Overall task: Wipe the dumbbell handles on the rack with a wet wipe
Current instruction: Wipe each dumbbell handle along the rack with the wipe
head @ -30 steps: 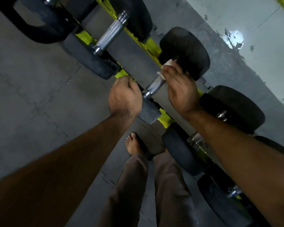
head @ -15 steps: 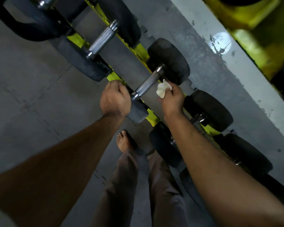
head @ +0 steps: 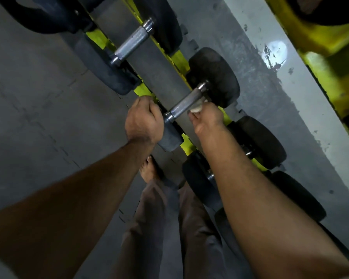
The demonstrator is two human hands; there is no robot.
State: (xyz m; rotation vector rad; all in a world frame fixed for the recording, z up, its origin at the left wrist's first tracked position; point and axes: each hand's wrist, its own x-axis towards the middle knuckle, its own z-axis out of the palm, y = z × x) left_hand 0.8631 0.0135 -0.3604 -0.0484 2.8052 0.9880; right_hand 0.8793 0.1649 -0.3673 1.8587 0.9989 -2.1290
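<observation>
Grey rubber gym floor [head: 38, 93] with a yellow rack [head: 181, 57] running diagonally from upper left to lower right, dumbbells resting across its rails. Middle dumbbell [head: 214, 77] is the one being worked: left hand [head: 143, 119] is closed in a fist over its near head, probably to stop it rolling while the handle gets rubbed; what the fingers actually grip is hidden under the knuckles. Right hand [head: 207, 117] pinches a small white wet wipe [head: 197, 106] and presses it against the underside/right side of the knurled handle [head: 186, 103], near the far end, so likely wiping the side that can't be reached from above. Most of the wipe is covered by fingers, only a crumpled edge shows; contact with the metal looks real but the exact spot is partly hidden. Next dumbbell up the rack has its handle [head: 132, 44] bare, can't tell if it is wiped. Lower dumbbells are mostly blocked by the right forearm, handles barely visible. Top-left equipment is cut off by the frame edge. Bare foot [head: 149, 170] and grey trousers [head: 149, 228] below; dim light, blur on the arms
</observation>
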